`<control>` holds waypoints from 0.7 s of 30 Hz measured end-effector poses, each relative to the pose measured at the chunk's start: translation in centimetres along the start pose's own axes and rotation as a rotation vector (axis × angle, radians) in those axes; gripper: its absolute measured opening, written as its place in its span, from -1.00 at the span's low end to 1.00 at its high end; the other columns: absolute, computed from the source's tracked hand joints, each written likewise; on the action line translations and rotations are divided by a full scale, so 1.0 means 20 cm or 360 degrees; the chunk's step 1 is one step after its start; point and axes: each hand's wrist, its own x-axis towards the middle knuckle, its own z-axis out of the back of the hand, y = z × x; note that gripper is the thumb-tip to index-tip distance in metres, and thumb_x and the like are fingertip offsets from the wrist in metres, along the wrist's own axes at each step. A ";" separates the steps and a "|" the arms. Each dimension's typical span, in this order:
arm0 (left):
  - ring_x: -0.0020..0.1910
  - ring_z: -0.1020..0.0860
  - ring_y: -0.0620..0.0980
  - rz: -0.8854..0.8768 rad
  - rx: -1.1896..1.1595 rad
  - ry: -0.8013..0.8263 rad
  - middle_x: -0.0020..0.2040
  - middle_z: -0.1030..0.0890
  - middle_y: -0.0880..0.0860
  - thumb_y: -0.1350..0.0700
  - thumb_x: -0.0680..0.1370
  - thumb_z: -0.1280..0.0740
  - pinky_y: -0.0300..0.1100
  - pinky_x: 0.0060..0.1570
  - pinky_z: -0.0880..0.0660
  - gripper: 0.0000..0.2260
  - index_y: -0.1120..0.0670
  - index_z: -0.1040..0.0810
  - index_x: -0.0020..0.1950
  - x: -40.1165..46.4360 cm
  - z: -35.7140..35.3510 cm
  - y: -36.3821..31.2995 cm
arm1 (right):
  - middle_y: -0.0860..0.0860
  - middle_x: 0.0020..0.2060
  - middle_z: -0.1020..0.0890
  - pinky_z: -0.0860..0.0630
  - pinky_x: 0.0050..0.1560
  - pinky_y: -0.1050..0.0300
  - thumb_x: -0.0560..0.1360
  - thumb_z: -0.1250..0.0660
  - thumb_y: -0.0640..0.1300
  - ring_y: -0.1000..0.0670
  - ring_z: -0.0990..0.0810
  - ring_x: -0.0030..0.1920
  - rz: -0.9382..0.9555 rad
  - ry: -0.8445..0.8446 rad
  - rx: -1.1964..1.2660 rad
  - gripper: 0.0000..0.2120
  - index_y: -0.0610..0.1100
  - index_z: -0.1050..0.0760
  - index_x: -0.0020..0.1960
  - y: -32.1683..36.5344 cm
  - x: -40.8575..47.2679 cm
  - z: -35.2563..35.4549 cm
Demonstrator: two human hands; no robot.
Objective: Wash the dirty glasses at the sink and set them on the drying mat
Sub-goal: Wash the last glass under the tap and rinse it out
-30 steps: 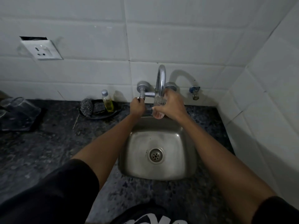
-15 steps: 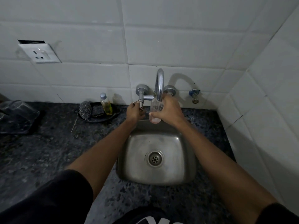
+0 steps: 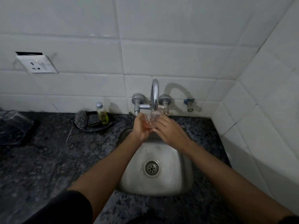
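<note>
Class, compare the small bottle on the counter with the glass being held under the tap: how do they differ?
The bottle stands capped in a dark dish, untouched; the glass is open, held between both hands over the sink. The bottle holds yellow liquid; the glass takes running water. Both are clear.

text: none legible | bottle (image 3: 102,114): no readable label | socket (image 3: 36,66): unmarked
</note>
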 end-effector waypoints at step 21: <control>-0.09 -0.65 0.11 0.0069 0.0069 0.0104 -0.01 -0.66 0.18 -0.08 0.68 -0.23 -0.03 -0.10 -0.61 -0.59 0.24 -0.58 0.27 -0.07 0.00 -0.07 | -0.07 0.23 -0.66 -0.60 0.19 -0.06 0.68 -0.25 0.02 -0.07 -0.64 0.19 -0.0401 0.0447 0.0345 -0.71 -0.03 -0.60 0.33 0.09 0.13 -0.05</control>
